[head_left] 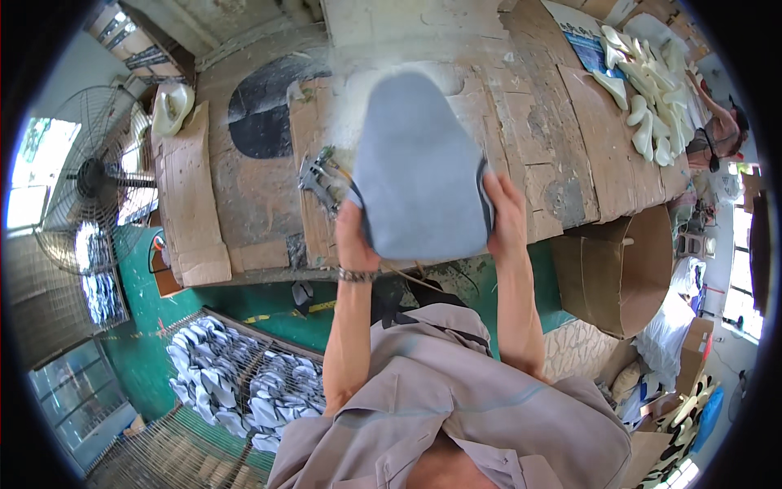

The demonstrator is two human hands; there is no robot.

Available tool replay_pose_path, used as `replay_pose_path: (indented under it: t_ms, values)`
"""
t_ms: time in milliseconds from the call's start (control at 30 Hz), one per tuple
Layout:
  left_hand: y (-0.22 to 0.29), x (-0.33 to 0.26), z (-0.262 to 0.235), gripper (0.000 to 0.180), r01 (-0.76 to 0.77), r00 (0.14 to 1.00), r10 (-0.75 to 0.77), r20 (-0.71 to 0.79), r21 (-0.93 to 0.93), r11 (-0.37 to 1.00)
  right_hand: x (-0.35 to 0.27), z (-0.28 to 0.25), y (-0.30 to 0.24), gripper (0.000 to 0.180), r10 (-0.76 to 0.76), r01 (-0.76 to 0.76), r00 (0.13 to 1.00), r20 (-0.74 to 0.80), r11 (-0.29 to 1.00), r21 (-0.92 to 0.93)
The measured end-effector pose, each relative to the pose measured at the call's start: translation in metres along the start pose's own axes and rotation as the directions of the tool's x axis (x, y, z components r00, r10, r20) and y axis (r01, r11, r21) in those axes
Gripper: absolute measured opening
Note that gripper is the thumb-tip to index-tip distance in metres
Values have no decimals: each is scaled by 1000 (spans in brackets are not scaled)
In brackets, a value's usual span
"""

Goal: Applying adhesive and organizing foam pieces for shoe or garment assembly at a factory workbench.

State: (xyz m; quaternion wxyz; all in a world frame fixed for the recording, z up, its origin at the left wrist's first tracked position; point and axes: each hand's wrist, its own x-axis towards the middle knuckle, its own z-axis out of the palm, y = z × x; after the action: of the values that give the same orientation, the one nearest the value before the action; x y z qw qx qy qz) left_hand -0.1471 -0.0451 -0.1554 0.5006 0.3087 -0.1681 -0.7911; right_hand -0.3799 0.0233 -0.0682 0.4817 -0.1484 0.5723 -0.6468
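A grey, smooth, tapered panel (419, 163) with a rounded narrow top and dark curved side edges is held up over the near part of the workbench. My left hand (356, 236) grips its lower left edge, and my right hand (507, 210) its lower right edge. Both hands are closed, with the fingers partly hidden behind the panel. Just left of the panel, a metal spray gun (322, 181) lies on the bench, apart from my left hand.
Cardboard covers the workbench (521, 122). Cream curved pieces (652, 98) are heaped at far right, near another person (718, 130). A standing fan (94, 175) is at left. Below the bench are a rack of grey-and-black pieces (208, 371) and an open carton (623, 277).
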Motion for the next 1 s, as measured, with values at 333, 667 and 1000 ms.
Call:
replay_pose_path:
  t_ms: [333, 667, 1000]
  values:
    - [-84, 56, -19, 22, 56, 948, 137, -287, 575, 816, 66, -115, 109, 20, 84, -93, 947, -309, 996, -16]
    - [-89, 108, 9, 43, 125, 886, 365, -286, 905, 408, 147, -142, 132, 21, -102, -131, 899, -427, 867, -482]
    - [25, -78, -142, 23, -191, 939, 301, -167, 477, 858, 53, -168, 159, 27, 64, -155, 900, -430, 972, -179]
